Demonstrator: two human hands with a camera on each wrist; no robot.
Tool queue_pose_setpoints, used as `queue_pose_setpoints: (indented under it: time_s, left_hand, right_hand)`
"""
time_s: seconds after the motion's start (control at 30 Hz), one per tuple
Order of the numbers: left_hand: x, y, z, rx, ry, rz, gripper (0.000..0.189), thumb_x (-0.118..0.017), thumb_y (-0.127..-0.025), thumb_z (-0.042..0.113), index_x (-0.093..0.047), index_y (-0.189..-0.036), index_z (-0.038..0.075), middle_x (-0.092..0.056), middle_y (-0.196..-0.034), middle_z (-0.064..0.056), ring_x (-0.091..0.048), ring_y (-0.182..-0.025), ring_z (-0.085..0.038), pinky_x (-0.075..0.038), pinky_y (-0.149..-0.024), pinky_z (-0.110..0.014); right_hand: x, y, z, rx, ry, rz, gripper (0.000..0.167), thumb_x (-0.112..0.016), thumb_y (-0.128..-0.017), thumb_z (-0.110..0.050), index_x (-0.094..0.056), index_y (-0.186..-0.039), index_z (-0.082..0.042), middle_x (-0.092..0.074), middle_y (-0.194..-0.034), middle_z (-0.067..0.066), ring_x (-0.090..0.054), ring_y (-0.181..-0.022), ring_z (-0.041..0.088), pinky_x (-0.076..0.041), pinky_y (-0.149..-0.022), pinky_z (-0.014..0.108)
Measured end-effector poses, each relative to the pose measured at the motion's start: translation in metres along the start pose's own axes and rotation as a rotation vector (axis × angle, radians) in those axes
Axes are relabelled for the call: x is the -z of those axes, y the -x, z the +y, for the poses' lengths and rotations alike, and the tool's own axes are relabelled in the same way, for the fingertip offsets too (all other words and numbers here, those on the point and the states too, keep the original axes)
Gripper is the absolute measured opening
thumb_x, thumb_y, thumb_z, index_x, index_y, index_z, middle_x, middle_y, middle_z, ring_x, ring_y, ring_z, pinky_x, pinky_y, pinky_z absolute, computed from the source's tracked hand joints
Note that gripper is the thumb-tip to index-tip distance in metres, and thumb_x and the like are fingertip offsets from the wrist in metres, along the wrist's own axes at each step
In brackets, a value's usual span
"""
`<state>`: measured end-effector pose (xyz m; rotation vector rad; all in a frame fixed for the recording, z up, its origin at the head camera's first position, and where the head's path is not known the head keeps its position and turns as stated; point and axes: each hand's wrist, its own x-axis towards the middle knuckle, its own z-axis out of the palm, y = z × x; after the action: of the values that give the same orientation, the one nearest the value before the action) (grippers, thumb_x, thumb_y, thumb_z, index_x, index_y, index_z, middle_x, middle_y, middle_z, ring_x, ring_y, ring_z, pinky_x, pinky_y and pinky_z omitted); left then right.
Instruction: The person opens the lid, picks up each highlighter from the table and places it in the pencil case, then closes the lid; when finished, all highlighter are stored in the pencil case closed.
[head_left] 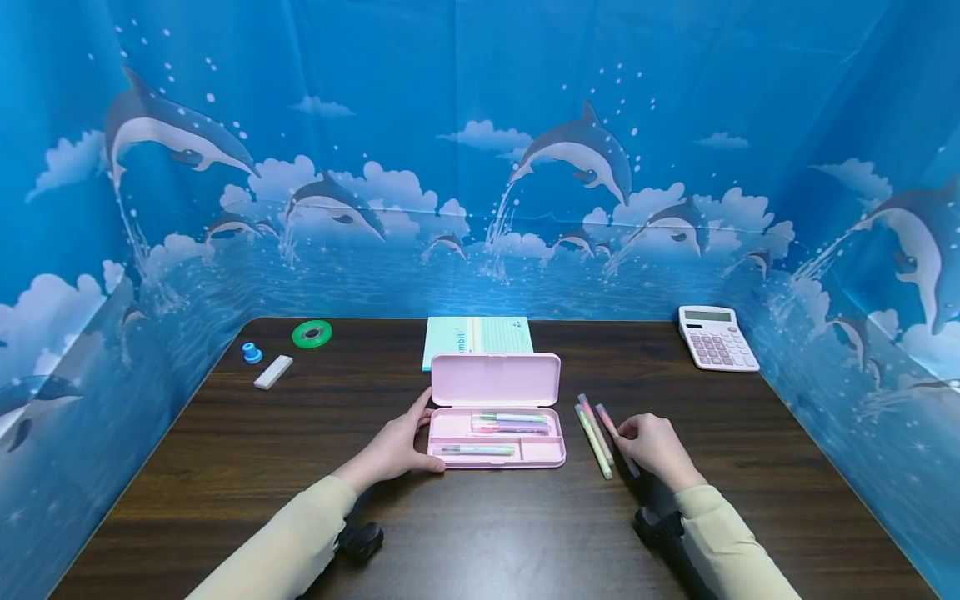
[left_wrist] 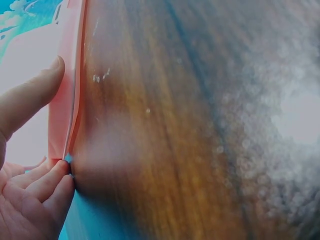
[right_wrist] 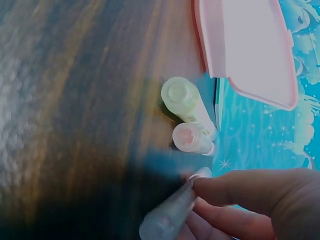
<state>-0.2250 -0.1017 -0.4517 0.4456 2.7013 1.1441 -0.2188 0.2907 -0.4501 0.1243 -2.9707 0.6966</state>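
Observation:
A pink pencil case (head_left: 495, 380) lies with its lid raised in the middle of the table. My left hand (head_left: 390, 450) holds its left end, thumb at the front corner and fingers toward the back; in the left wrist view the fingertips touch the case wall (left_wrist: 64, 110). Several pens (head_left: 512, 423) lie in the back compartment, and a light green pen (head_left: 477, 450) sits in the front one. Right of the case, my right hand (head_left: 656, 450) pinches a marker (right_wrist: 167, 215) between thumb and fingers. Beside it lie a yellow-green marker (right_wrist: 182, 97) and a pink marker (right_wrist: 189, 137).
Behind the case is a light green notebook (head_left: 480, 335). A white calculator (head_left: 717, 338) stands at the back right. At the back left are green tape (head_left: 312, 334), a small blue object (head_left: 252, 353) and a white block (head_left: 273, 372). A dolphin-print curtain (head_left: 480, 167) surrounds the table.

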Motion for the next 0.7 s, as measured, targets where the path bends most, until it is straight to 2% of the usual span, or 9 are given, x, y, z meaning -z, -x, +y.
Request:
queue_pose_setpoints:
  time_s: [0.4,0.7]
  left_hand:
    - [-0.0007,-0.0003,-0.0003,0.002,-0.005,0.004,0.115,-0.087,-0.067,0.027,-0.012,-0.153,0.008,-0.049,-0.14,-0.015,-0.045,-0.131,-0.028,-0.03,-0.11,-0.05]
    - [-0.0025,-0.0016,-0.0014,0.005,-0.017,0.007,0.115,-0.087,-0.068,0.029,-0.011,-0.153,0.01,-0.049,-0.14,-0.014,-0.043,-0.132,-0.028,-0.029,-0.11,-0.051]
  right_hand:
    - [0.0018,0.0,-0.002,-0.039,-0.025,0.001,0.007,-0.068,-0.076,-0.009,-0.068,-0.078,-0.003,-0.062,-0.067,0.001,-0.051,-0.059,0.015,-0.044,-0.057,0.032]
    - [0.0046,-0.001,-0.0072,-0.02,-0.045,0.066,0.006,-0.069,-0.075,-0.008,-0.066,-0.08,-0.004,-0.062,-0.07,0.001,-0.053,-0.063,0.015,-0.045,-0.06,0.032]
